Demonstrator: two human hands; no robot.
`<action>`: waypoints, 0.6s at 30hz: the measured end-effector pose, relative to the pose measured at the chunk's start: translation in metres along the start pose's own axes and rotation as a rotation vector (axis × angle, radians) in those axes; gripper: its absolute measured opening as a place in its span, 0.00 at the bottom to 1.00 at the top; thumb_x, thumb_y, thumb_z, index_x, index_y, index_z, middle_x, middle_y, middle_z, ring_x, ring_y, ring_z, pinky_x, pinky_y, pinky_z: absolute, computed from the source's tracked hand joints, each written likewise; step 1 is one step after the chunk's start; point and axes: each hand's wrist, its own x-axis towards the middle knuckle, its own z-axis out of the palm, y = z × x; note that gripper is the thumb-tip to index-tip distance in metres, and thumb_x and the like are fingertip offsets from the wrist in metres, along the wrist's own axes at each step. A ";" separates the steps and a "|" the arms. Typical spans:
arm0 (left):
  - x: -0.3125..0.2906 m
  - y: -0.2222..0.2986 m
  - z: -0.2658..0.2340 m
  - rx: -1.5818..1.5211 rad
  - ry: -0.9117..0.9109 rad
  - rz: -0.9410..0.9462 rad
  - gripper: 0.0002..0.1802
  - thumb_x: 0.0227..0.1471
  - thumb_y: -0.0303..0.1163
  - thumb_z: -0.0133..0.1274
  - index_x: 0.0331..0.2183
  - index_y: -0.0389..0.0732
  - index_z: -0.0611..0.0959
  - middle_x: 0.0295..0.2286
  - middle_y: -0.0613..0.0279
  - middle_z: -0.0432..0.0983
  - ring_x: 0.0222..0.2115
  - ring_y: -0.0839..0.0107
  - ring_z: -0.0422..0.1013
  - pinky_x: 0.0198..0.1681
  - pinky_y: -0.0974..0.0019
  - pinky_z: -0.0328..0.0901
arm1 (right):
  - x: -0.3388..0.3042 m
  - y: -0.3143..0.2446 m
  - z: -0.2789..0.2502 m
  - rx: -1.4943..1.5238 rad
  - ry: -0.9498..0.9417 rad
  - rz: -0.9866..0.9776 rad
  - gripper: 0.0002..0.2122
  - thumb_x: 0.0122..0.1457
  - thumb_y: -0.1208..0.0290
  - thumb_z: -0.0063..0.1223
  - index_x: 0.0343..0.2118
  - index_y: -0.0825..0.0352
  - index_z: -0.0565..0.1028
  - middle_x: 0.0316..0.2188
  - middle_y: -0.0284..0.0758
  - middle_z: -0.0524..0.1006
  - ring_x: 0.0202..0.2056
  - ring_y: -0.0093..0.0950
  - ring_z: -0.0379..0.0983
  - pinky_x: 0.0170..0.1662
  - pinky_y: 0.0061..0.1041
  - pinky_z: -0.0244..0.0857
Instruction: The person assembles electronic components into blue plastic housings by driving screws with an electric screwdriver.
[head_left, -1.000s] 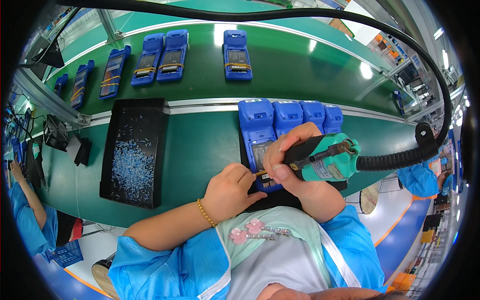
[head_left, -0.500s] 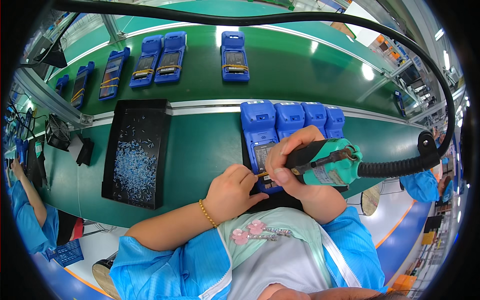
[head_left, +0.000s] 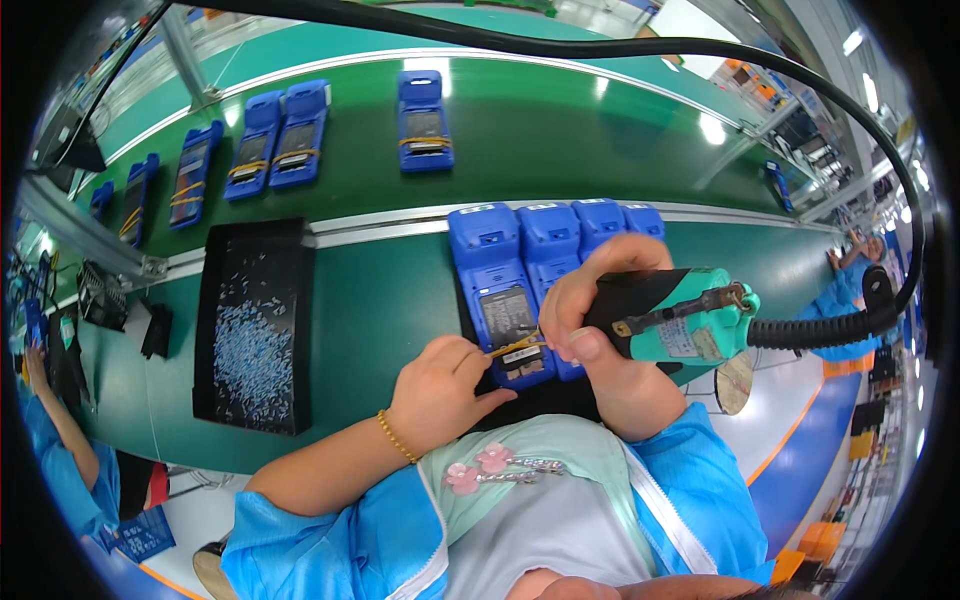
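Observation:
A blue handheld terminal [head_left: 487, 258], its back showing a label and an open bay, lies tilted in front of me at the left end of a row. Across its lower part runs a yellow rubber band [head_left: 515, 347]. My left hand [head_left: 440, 388] is closed at the terminal's left edge, with the band's left end at its fingertips. My right hand [head_left: 585, 310] is wrapped round a green and black electric screwdriver [head_left: 690, 318], which points down to the left. Its fingertips are by the band's right end; the screwdriver's tip is hidden.
Beside the first terminal stand several more blue terminals [head_left: 600, 220]. A black tray [head_left: 300, 330] of small blue screws lies at left. Banded terminals [head_left: 425, 110] sit on the green belt [head_left: 560, 130] behind a metal rail. A black cable [head_left: 600, 47] arches overhead. Co-workers sit at both sides.
The view has shifted, so the terminals and tray sit further left. My right hand and the screwdriver have moved right, away from the terminal, exposing its label and the stretched band.

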 end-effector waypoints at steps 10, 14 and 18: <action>0.009 0.005 0.004 0.074 -0.090 -0.035 0.28 0.30 0.39 0.71 0.36 0.39 0.79 0.34 0.56 0.72 0.36 0.58 0.70 0.36 0.59 0.68 | -0.015 -0.003 -0.038 -0.217 0.193 -0.039 0.21 0.46 0.85 0.60 0.43 0.70 0.64 0.23 0.33 0.75 0.26 0.19 0.72 0.30 0.19 0.65; 0.024 0.019 0.006 0.192 -0.109 -0.012 0.35 0.32 0.42 0.69 0.45 0.40 0.77 0.40 0.56 0.68 0.43 0.56 0.64 0.45 0.54 0.59 | -0.017 0.000 -0.043 -0.140 0.209 -0.061 0.22 0.46 0.84 0.60 0.44 0.69 0.64 0.26 0.34 0.75 0.28 0.20 0.72 0.31 0.20 0.67; 0.041 0.031 0.024 0.225 -0.185 -0.032 0.38 0.33 0.43 0.69 0.48 0.42 0.77 0.42 0.59 0.66 0.47 0.58 0.60 0.47 0.52 0.54 | -0.022 -0.001 -0.049 -0.142 0.210 -0.054 0.22 0.47 0.84 0.60 0.44 0.69 0.63 0.27 0.34 0.74 0.28 0.20 0.73 0.32 0.20 0.68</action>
